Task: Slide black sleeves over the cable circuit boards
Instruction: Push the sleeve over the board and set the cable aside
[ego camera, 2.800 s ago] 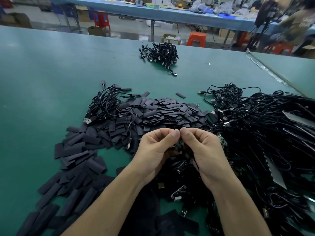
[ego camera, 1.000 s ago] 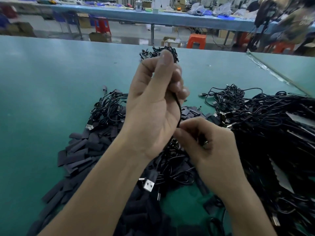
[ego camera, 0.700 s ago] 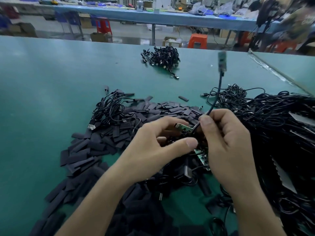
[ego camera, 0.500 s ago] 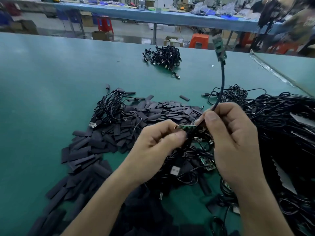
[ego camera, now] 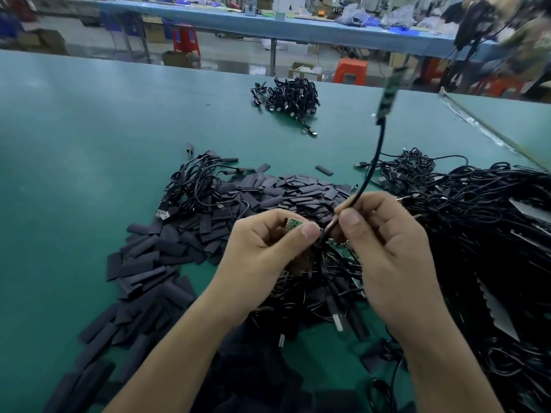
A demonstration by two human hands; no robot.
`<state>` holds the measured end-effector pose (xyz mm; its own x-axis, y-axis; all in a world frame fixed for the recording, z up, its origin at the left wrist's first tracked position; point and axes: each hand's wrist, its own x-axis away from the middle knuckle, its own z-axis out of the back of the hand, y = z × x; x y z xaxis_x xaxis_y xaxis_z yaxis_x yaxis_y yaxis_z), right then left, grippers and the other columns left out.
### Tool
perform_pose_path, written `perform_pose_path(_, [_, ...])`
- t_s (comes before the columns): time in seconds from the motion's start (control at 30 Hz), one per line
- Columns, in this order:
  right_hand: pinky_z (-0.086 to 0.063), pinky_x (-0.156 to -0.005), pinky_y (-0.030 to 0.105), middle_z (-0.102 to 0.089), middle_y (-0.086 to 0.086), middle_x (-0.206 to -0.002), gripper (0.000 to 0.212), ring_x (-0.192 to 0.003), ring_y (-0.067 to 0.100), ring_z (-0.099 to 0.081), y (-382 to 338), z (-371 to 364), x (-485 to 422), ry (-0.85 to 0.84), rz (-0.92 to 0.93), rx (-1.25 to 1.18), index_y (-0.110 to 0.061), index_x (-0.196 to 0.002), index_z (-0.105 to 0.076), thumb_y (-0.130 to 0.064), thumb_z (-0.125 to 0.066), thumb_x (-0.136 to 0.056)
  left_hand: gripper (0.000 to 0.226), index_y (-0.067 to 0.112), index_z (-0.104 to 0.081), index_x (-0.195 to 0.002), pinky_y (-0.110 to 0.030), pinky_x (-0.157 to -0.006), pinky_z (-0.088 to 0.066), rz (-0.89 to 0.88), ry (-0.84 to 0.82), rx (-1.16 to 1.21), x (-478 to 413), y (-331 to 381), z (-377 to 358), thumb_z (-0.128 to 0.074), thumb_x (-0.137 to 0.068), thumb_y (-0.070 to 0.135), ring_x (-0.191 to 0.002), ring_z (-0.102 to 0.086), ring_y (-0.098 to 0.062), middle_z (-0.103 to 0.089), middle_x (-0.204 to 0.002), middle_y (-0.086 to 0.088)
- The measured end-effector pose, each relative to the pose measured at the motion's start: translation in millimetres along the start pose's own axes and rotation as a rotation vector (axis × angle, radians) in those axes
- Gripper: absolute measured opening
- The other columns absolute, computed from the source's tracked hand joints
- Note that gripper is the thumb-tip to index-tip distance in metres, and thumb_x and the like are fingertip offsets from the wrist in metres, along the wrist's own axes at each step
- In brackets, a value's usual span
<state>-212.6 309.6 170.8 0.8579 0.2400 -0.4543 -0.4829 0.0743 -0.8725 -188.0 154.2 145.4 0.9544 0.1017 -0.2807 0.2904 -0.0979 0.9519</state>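
Note:
My left hand (ego camera: 265,245) pinches a small green circuit board (ego camera: 293,224) between thumb and fingers, just above the table. My right hand (ego camera: 387,248) grips black cables beside it. One cable (ego camera: 374,162) rises stiffly from that hand, with a second green circuit board (ego camera: 390,95) at its top, blurred. A wide heap of flat black sleeves (ego camera: 292,195) lies behind and to the left of both hands. No sleeve is visibly in either hand.
A big tangle of black cables (ego camera: 483,234) fills the right side of the green table (ego camera: 74,174). A smaller bunch of cables (ego camera: 196,186) lies left of the sleeves, another bundle (ego camera: 286,96) far back. Loose USB plugs lie under my hands.
My left hand came down from its raised position and took the board's end in a pinch. The upright cable with the second board has tilted slightly right.

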Motion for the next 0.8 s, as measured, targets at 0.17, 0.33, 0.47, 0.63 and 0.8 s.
perform_pose_path(0.17, [-0.049, -0.066, 0.02, -0.063, 0.001, -0.078, 0.012, -0.07, 0.015, -0.057, 3.8, -1.2, 3.3, -0.074, -0.032, 0.062, -0.023, -0.086, -0.064, -0.028, -0.057, -0.094, 0.007, 0.043, -0.072, -0.077, -0.02, -0.095, -0.048, -0.065, 0.313, -0.295, -4.5, -12.7, -0.3, -0.076, -0.083, 0.04, -0.114, -0.059, -0.001, -0.062, -0.119, 0.013])
perform_pose_path(0.33, [-0.05, -0.062, 0.019, -0.061, -0.002, -0.068, 0.015, -0.065, 0.009, -0.056, -1.9, 5.3, 4.2, -0.161, -0.148, -0.3, -0.027, -0.075, -0.067, -0.03, -0.056, -0.085, 0.013, 0.018, -0.052, -0.089, -0.031, -0.064, -0.059, 0.067, 0.531, 0.238, -9.8, -14.5, 9.7, -0.055, -0.102, 0.02, -0.081, -0.074, -0.02, -0.076, -0.093, -0.003])
perform_pose_path(0.47, [-0.049, -0.062, 0.027, -0.059, -0.003, -0.068, 0.022, -0.063, 0.014, -0.054, -6.0, 15.7, 0.9, 0.025, -0.224, -0.615, -0.024, -0.073, -0.065, -0.02, -0.049, -0.088, 0.015, 0.014, -0.047, -0.091, -0.026, -0.049, -0.053, 0.171, 0.565, 0.27, -11.0, -15.2, 12.5, -0.054, -0.103, 0.017, -0.056, -0.064, -0.015, -0.071, -0.073, -0.002])
perform_pose_path(0.63, [-0.041, -0.041, 0.015, -0.06, -0.007, -0.066, 0.01, -0.048, 0.007, -0.055, -13.1, 23.7, -4.0, 0.246, -0.191, -0.781, -0.022, -0.083, -0.053, -0.028, -0.052, -0.09, 0.015, 0.011, -0.058, -0.08, -0.029, -0.047, -0.047, 0.227, 0.208, -0.216, -2.9, -14.1, 15.2, -0.068, -0.088, 0.005, -0.05, -0.057, -0.017, -0.07, -0.065, -0.009])
perform_pose_path(0.8, [-0.054, -0.058, 0.019, -0.065, -0.007, -0.075, 0.014, -0.068, 0.008, -0.067, -13.3, 26.3, -10.5, 0.338, -0.201, -0.945, -0.019, -0.09, -0.056, -0.026, -0.047, -0.097, 0.017, 0.029, -0.069, -0.074, -0.014, -0.064, -0.046, 0.161, -0.319, -0.589, 8.1, -7.9, 10.0, -0.079, -0.072, 0.015, -0.07, -0.062, 0.002, -0.071, -0.084, 0.012])
